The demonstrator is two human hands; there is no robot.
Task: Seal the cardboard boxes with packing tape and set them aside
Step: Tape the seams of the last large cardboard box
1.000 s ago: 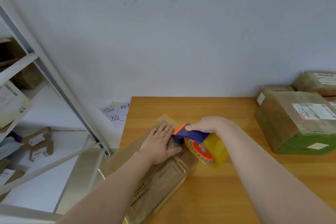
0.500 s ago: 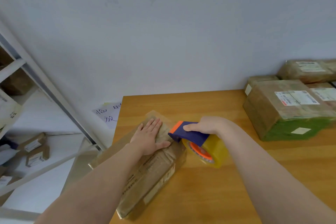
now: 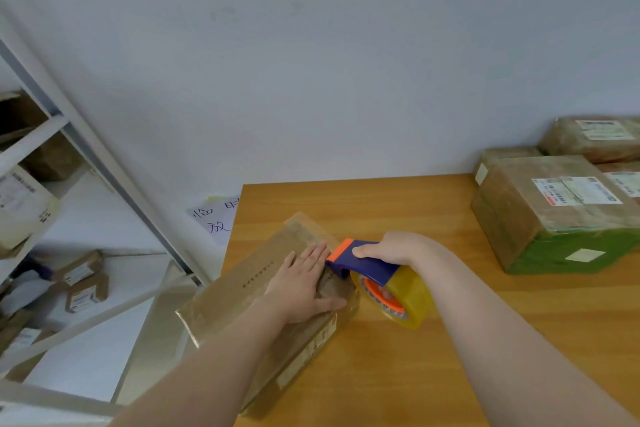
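Cardboard box (image 3: 235, 291), oblong, glossy brown, creased

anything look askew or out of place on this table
The cardboard box under the left hand lies skewed to the wooden table, its near left corner hanging past the table's left edge. The right hand grips the tape dispenser. Nothing looks spilled or damaged.

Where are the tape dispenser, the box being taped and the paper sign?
tape dispenser (image 3: 370, 269), head view, on its blue handle.
box being taped (image 3: 242, 282), head view, on its top face.
paper sign (image 3: 213, 220), head view, on its writing.
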